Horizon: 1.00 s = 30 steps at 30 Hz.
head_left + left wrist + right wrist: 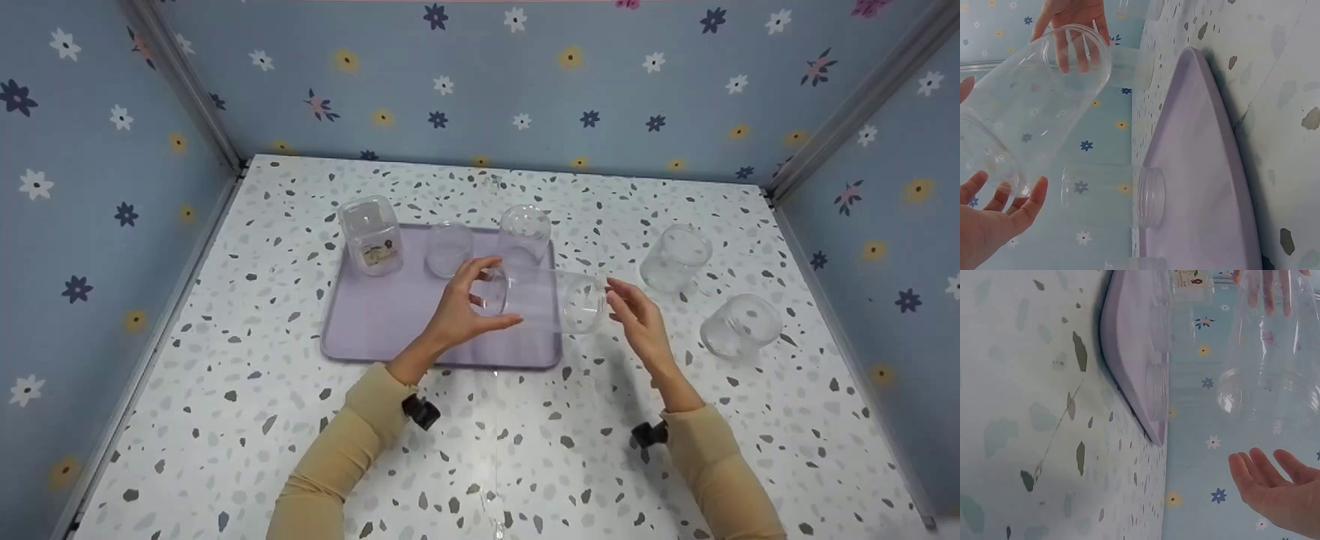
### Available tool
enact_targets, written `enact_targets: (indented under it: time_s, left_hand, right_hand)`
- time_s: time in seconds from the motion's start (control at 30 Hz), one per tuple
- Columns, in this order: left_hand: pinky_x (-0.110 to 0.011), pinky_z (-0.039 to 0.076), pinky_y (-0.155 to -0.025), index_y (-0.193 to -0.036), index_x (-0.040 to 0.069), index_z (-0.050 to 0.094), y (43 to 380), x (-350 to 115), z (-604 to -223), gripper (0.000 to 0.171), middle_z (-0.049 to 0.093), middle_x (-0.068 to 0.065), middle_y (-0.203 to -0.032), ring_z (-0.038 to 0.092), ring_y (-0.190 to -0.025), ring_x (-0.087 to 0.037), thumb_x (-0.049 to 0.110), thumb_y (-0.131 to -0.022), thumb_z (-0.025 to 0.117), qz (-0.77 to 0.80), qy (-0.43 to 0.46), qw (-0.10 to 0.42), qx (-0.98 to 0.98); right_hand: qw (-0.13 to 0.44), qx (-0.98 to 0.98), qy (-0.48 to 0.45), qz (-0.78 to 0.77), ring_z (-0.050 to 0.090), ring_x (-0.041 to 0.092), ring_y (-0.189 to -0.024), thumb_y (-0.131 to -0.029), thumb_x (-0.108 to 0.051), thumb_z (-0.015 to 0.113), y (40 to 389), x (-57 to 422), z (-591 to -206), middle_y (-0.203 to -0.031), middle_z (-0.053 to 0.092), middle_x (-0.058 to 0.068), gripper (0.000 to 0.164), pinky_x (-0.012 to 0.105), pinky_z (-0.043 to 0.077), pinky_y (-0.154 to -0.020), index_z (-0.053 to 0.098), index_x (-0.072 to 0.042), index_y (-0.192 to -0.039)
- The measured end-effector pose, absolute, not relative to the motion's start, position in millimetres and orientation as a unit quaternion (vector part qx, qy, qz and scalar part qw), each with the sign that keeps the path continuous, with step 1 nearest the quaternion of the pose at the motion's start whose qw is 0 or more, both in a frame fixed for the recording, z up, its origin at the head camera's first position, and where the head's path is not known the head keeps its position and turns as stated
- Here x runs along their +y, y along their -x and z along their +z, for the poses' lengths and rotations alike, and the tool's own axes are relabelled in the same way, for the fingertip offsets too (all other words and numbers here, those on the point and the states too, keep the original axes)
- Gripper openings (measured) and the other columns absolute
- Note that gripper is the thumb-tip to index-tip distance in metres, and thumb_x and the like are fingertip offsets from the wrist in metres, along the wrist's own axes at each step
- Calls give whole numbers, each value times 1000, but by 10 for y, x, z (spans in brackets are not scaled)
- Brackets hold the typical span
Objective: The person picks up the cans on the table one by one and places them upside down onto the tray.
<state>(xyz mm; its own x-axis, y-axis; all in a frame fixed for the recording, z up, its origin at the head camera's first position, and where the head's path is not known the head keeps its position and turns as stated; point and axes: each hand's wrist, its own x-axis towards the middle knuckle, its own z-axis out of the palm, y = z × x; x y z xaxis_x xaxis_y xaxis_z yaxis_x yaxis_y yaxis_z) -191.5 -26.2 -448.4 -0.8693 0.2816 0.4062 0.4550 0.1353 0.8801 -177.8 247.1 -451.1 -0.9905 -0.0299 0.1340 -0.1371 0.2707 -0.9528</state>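
A clear plastic jar (536,300) lies sideways in the air above the right part of a lilac tray (397,330). My left hand (461,307) grips its left end, with thumb and fingers spread round the rim. Close to the opposite end is my right hand (641,326), its fingers loosely bent. In the right wrist view, a gap shows between this right hand (1275,489) and the jar (1266,354). Through the clear wall of the jar (1033,95), the left wrist view shows fingers of the right hand (1078,34).
On the tray stand a square clear jar (371,236) with a label, a small round jar (450,249) and a taller round jar (525,229). Two more clear jars (675,259) (740,326) are on the speckled table at right. Flowered panels (510,82) enclose the back and sides.
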Motion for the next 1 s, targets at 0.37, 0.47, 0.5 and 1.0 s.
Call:
enact_targets:
  time_s: [0.37,0.47,0.5,1.0]
  left_hand:
    - [-40,47,-67,-128,8,45,2007,-470,-4538,80,43,-8,-123,44,-100,-21,30,-61,81,-556,200,57,-805]
    - [-37,45,-75,-127,5,45,2004,-543,-4503,80,44,-11,-121,44,-101,-22,30,-61,81,-531,197,60,-822]
    - [-36,43,-77,-127,5,46,2005,-570,-4493,80,44,-12,-120,45,-101,-22,29,-60,82,-523,197,62,-827]
    - [-39,36,-91,-130,4,43,1949,-983,-4268,86,42,-13,-120,43,-108,-26,36,-60,81,-435,139,28,-889]
  right_hand:
    - [114,-879,-70,458,53,32,-98,-84,-11,60,1896,2857,-4762,-109,56,19,32,42,46,-78,58,3,-113]
    - [131,-901,-81,405,53,34,-97,-82,-11,62,1899,2948,-4753,-108,56,21,33,47,44,-77,58,3,-112]
    - [137,-907,-85,389,53,34,-96,-82,-10,63,1899,2978,-4746,-107,56,21,33,48,44,-76,58,3,-112]
    - [131,-947,-95,278,48,41,-96,-81,-8,63,1921,3392,-4596,-108,51,29,37,51,37,-82,53,9,-113]
